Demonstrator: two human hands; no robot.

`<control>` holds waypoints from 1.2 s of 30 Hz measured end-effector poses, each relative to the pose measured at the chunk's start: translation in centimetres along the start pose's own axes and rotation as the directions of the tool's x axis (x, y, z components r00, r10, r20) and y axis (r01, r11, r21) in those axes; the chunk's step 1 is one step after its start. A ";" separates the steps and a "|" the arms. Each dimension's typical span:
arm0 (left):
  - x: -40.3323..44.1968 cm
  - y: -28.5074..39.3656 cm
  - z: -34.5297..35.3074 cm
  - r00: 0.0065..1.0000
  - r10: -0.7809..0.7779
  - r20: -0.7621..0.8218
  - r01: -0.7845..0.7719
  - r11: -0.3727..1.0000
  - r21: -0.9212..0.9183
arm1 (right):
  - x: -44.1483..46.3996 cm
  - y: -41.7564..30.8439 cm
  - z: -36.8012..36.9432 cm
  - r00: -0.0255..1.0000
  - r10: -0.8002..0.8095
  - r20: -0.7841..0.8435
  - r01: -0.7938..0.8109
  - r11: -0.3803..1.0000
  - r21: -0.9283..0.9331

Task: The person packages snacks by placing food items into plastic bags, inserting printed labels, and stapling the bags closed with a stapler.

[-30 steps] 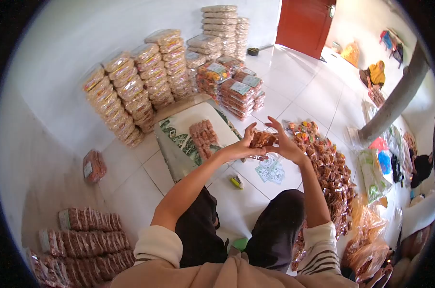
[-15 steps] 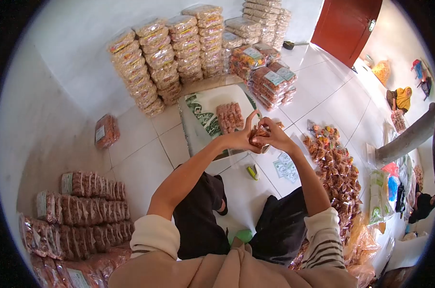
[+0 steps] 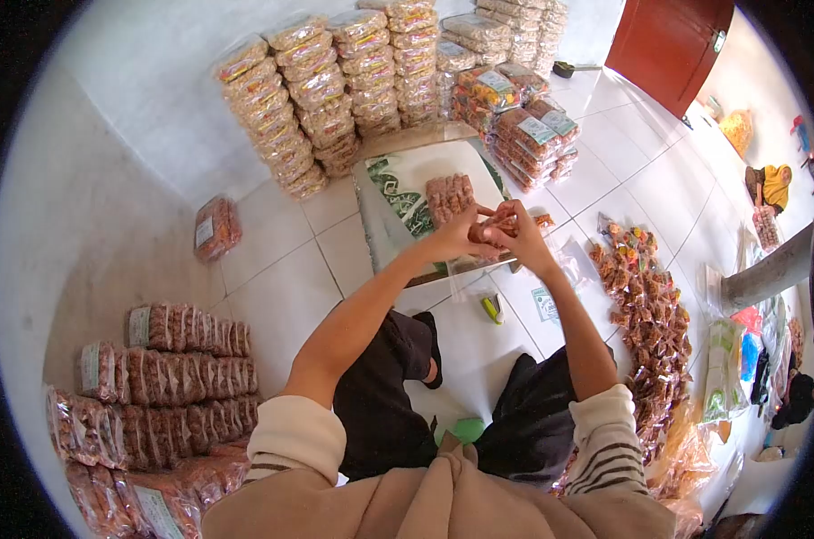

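Packet (image 3: 480,233) is over the table's (image 3: 438,162) near edge; we pinch it between left hand (image 3: 459,237) and right hand (image 3: 523,235). Brown pack (image 3: 449,196) lies on table, green-yellow tool (image 3: 492,309) just in front.

A beige outer garment (image 3: 407,508) is worn, together with cream sleeves (image 3: 299,433), which have dark stripes (image 3: 606,460), and black trousers (image 3: 380,395).

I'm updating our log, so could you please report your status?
Left hand, right hand: both on plastic packet, mostly hidden. Green stapler on floor, apart from hands. Nothing visibly in the way.
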State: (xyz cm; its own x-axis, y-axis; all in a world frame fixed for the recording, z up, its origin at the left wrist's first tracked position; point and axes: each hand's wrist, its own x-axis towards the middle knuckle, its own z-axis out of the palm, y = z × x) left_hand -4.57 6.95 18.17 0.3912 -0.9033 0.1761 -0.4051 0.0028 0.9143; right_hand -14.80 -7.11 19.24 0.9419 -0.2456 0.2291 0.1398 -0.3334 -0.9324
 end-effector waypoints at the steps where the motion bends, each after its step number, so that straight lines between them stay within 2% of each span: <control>1: -0.3 0.1 -0.9 0.994 -0.057 0.092 0.061 0.997 -0.038 | -0.2 0.1 -0.7 1.000 0.003 0.000 -0.003 1.000 0.000; 2: -0.5 0.1 -1.6 0.977 -0.109 0.184 0.124 0.990 -0.072 | -0.5 -0.6 -1.3 0.991 0.055 0.120 -0.052 0.998 -0.027; 3: -0.7 0.1 -1.9 0.976 -0.110 0.187 0.125 0.989 -0.075 | -0.8 -1.1 -1.7 0.966 0.109 0.236 -0.098 0.993 -0.059; 5: -1.0 -0.6 -2.0 0.958 -0.130 0.256 0.141 0.990 -0.027 | -1.1 -1.0 -1.7 0.949 0.186 0.253 -0.179 0.983 -0.049; 7: -0.8 -1.7 -1.9 0.958 -0.115 0.264 0.129 0.991 -0.034 | -1.6 -1.1 -1.4 0.984 0.034 0.177 -0.024 0.998 -0.057; 8: -0.5 -1.9 -1.7 0.983 -0.040 0.179 0.077 0.975 -0.206 | -1.8 -1.3 -1.5 0.993 -0.066 0.094 0.083 0.979 -0.189; 9: -0.2 -2.0 -1.7 0.997 0.025 0.079 0.006 0.930 -0.367 | -2.2 -1.4 -1.2 0.994 -0.062 0.093 0.079 0.979 -0.189; 10: 0.0 -2.1 -2.0 0.997 -0.075 -0.016 0.066 0.948 -0.313 | -3.0 -1.5 -0.8 0.972 -0.115 -0.207 0.063 0.969 -0.240; 11: -0.2 -2.5 -1.7 0.997 -0.073 -0.006 0.067 0.947 -0.315 | -3.9 -1.5 -0.4 0.856 -0.173 -0.488 0.031 0.958 -0.286; 12: -0.5 -3.1 -1.2 0.991 -0.009 -0.137 0.025 0.993 0.115 | -4.8 0.4 0.5 0.734 -0.111 -0.670 -0.016 0.983 -0.181; 13: -1.1 -4.0 -0.5 0.969 0.099 -0.228 0.036 0.851 0.524 | -6.0 0.9 2.2 0.631 0.046 -0.774 0.016 0.997 0.073; 14: -1.8 -5.4 1.2 0.978 -0.029 -0.205 0.133 0.847 0.515 | -7.4 2.1 3.7 0.573 0.099 -0.813 0.018 0.991 0.133; 15: -3.1 -5.1 2.8 0.980 -0.045 -0.192 0.140 0.843 0.519 | -8.7 3.6 5.4 0.510 0.159 -0.845 0.021 0.980 0.197; 17: -5.0 -3.5 5.6 0.988 -0.143 -0.064 0.131 0.524 0.841 | -10.9 5.9 8.4 0.362 0.101 -0.927 0.073 0.988 0.136; 18: -5.3 -5.9 6.6 1.000 -0.028 -0.012 0.027 0.588 0.808 | -12.5 7.0 9.6 0.320 0.202 -0.926 -0.036 0.979 0.201; 19: -5.5 -6.9 7.4 1.000 -0.029 -0.005 0.022 0.592 0.805 | -14.2 9.4 10.5 0.276 0.255 -0.927 -0.191 0.960 0.207; 21: -5.9 -7.8 8.7 0.998 0.007 -0.061 0.049 0.511 0.858 | -16.1 9.0 11.9 0.272 0.404 -0.873 -0.088 0.914 0.396; 22: -5.9 -8.1 8.8 0.995 0.015 -0.096 0.072 0.546 0.834 | -16.6 8.8 12.4 0.263 0.406 -0.875 -0.091 0.914 0.397; 24: -5.6 -8.4 8.9 0.994 0.025 -0.102 0.074 0.525 0.848 | -16.8 8.8 13.1 0.376 0.374 -0.848 -0.196 0.926 0.321; 25: -5.4 -8.5 8.7 0.993 0.031 -0.118 0.087 0.498 0.863 | -16.6 8.9 13.4 0.371 0.376 -0.849 -0.190 0.926 0.327; 27: -5.0 -9.7 9.1 0.991 0.058 -0.118 0.073 0.510 0.857 | -15.8 8.8 13.9 0.460 0.385 -0.800 -0.236 0.922 0.308; 29: -4.6 -10.4 9.7 0.990 0.078 -0.122 0.062 0.529 0.846 | -14.8 9.4 14.1 0.458 0.419 -0.784 -0.200 0.908 0.369; 31: -4.2 -10.4 10.1 0.977 0.109 -0.181 0.070 0.639 0.766 | -13.9 10.2 14.2 0.427 0.473 -0.770 -0.190 0.880 0.436; 34: -3.7 -10.7 10.2 0.971 0.121 -0.204 0.061 0.704 0.708 | -12.3 10.1 14.1 0.384 0.487 -0.784 -0.164 0.872 0.462; 36: -3.3 -10.5 10.2 0.972 0.099 -0.212 0.080 0.713 0.697 | -11.6 10.4 14.4 0.401 0.535 -0.743 -0.177 0.841 0.511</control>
State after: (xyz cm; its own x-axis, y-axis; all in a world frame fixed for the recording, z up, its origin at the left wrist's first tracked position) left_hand -10.02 5.50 4.30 0.5159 -0.7868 0.3388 -0.8333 -0.3693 0.4114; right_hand -19.90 5.36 2.90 0.2256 -0.9536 -0.1994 0.1072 0.2278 -0.9678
